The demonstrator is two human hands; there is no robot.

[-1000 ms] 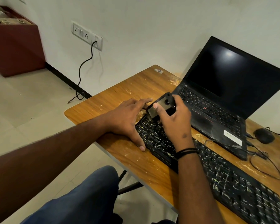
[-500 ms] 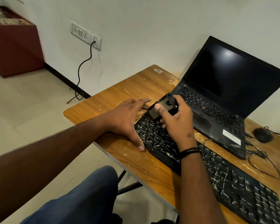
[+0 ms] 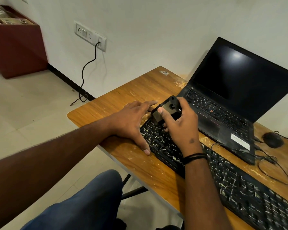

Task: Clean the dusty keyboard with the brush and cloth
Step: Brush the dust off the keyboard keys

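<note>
A long black keyboard point(image 3: 231, 181), streaked with pale dust, lies diagonally across the wooden table point(image 3: 116, 103). My right hand point(image 3: 179, 125) is shut on a black block-shaped brush point(image 3: 166, 108), holding it down on the keyboard's far left corner; its bristles are hidden. Pressed flat with fingers spread, my left hand point(image 3: 131, 120) rests on the table against the keyboard's left end, its thumb along the front edge. No cloth is in view.
An open black laptop point(image 3: 231, 97) with a dark screen stands just behind the keyboard. A black mouse point(image 3: 272, 139) and loose cables point(image 3: 269, 161) lie at the right. Pale dust is scattered on the tabletop. The table's left edge drops to the tiled floor.
The right hand with the brush has shifted slightly along the keyboard's left end. The left hand has stayed in place.
</note>
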